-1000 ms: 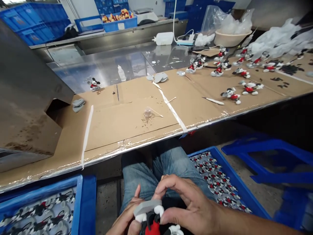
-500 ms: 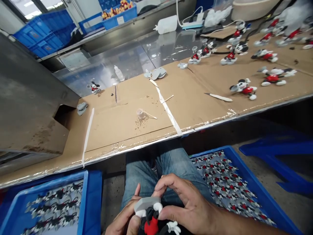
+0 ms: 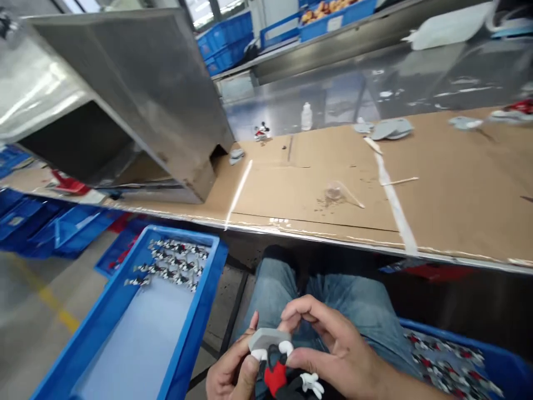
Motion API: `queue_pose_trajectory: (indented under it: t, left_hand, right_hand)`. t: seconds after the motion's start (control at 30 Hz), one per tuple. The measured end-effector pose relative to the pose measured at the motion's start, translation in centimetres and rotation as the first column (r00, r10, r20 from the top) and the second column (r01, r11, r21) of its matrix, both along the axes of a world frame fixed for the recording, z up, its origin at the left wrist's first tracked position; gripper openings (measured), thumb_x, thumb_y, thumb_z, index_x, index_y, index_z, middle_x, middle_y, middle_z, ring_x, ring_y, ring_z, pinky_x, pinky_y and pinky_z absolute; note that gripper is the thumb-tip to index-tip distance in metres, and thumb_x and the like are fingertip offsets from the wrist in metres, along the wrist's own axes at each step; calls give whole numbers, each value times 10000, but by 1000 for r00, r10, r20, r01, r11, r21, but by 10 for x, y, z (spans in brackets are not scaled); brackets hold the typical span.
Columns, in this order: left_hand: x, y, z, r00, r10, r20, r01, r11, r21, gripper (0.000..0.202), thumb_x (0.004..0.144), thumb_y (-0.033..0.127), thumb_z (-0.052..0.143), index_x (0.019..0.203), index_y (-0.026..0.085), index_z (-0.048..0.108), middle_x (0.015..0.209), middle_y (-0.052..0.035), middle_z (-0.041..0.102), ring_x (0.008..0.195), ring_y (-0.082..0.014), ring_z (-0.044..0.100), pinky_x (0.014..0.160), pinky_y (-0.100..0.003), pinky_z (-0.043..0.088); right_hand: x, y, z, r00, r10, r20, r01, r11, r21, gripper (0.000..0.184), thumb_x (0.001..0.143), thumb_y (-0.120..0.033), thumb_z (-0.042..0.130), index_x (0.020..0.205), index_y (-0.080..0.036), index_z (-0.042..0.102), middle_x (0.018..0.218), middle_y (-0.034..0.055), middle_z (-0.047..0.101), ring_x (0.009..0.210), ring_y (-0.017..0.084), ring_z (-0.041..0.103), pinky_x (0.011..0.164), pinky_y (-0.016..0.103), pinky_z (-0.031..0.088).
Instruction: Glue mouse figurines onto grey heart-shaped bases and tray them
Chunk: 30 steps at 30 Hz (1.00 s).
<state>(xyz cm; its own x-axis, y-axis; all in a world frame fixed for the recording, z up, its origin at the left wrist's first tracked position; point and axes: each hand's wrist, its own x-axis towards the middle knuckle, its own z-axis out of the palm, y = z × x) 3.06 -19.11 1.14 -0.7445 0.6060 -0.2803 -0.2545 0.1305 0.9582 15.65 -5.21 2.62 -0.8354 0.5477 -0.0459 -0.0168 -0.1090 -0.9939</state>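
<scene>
Low in the view, above the lap, my left hand [image 3: 234, 364] and my right hand [image 3: 333, 347] grip one small toy figure [image 3: 275, 379] between them. It has a red middle, black limbs, white shoes and a white glove, and a flat grey base [image 3: 268, 336] against its shoes. The left thumb presses beside one shoe, with the fingers behind the base. My right thumb rests at the other shoe while the right index finger curls over to the base's edge. The figure's lower part is cut off by the frame.
A blue tray [image 3: 208, 294] with rows of figures stands at left, another blue tray [image 3: 506, 361] at lower right. The cardboard-covered bench [image 3: 300, 183] holds a small clear cup [image 3: 334, 193], a cotton swab [image 3: 353, 195], grey bases [image 3: 393, 129] and a bottle [image 3: 307, 116]. A metal box [image 3: 166, 89] stands at left.
My view has turned left, bringing the metal box and the left tray further in. Both hands still hold the figure and its base in much the same grip.
</scene>
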Motion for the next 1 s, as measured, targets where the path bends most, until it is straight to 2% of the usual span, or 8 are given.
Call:
queue_pose_trajectory:
  t: [0.1, 0.23, 0.37, 0.47, 0.57, 0.73, 0.83, 1.0]
  left_hand:
    - [-25, -15, -8, 993, 83, 79, -88, 995, 56, 355, 596, 476, 808, 821, 201, 795, 1000, -133, 746, 1168, -366, 572, 1059, -432, 368]
    - [-66, -31, -11, 971, 156, 181, -180, 976, 125, 315, 611, 398, 815, 849, 193, 788, 1078, -121, 726, 1119, -360, 605, 1027, -441, 407]
    - [-104, -43, -10, 938, 172, 301, -235, 954, 185, 340, 599, 388, 825, 843, 156, 779, 901, -124, 756, 988, -352, 665, 909, -444, 501]
    - [-130, -51, -13, 892, 166, 422, -272, 940, 206, 341, 624, 400, 817, 835, 137, 765, 765, -107, 748, 854, -317, 697, 811, -420, 544]
    - [-154, -58, -20, 840, 190, 508, -344, 911, 229, 329, 646, 404, 808, 789, 113, 751, 772, -114, 743, 849, -287, 694, 823, -395, 543]
    - [-181, -67, -24, 827, 231, 512, -398, 884, 244, 263, 749, 306, 748, 925, 112, 744, 951, -121, 747, 876, -202, 685, 884, -320, 518]
    - [-190, -67, -19, 814, 273, 513, -443, 862, 244, 236, 739, 258, 762, 931, 122, 748, 902, -105, 756, 866, -185, 693, 872, -293, 526]
    - [-200, -65, -9, 799, 311, 515, -492, 829, 264, 241, 690, 249, 799, 894, 128, 756, 837, -88, 761, 829, -170, 701, 858, -271, 536]
  right_hand:
    - [-36, -5, 6, 998, 55, -26, -55, 998, -9, 323, 721, -170, 754, 997, -204, 591, 834, -5, 646, 828, 145, 617, 767, 247, 482]
    - [-89, -17, 14, 994, 110, -5, -110, 994, -4, 324, 710, -163, 752, 988, -210, 593, 836, -14, 632, 829, 142, 603, 767, 250, 478]
    - [-142, -31, 13, 986, 164, 18, -164, 986, -20, 300, 710, -167, 747, 971, -208, 605, 821, -19, 631, 808, 134, 594, 775, 256, 465]
    - [-181, -44, 4, 986, 164, 25, -157, 972, -177, 310, 673, -248, 795, 916, -178, 616, 774, -15, 629, 750, 125, 583, 729, 251, 462]
    - [-215, -57, -8, 988, 127, 88, -78, 904, -421, 363, 606, -307, 844, 846, -153, 620, 710, -18, 631, 648, 94, 560, 616, 202, 434]
    - [-254, -73, -27, 975, 145, 166, 16, 703, -711, 306, 633, -305, 834, 792, -126, 643, 680, 10, 665, 591, 69, 583, 564, 156, 437]
    - [-267, -75, -31, 966, 166, 197, 49, 632, -773, 277, 660, -251, 823, 852, -116, 677, 745, 40, 702, 616, 79, 628, 568, 153, 471]
    - [-279, -74, -23, 968, 182, 175, 36, 588, -808, 225, 682, -192, 812, 843, -93, 688, 733, 51, 708, 595, 86, 638, 552, 161, 501]
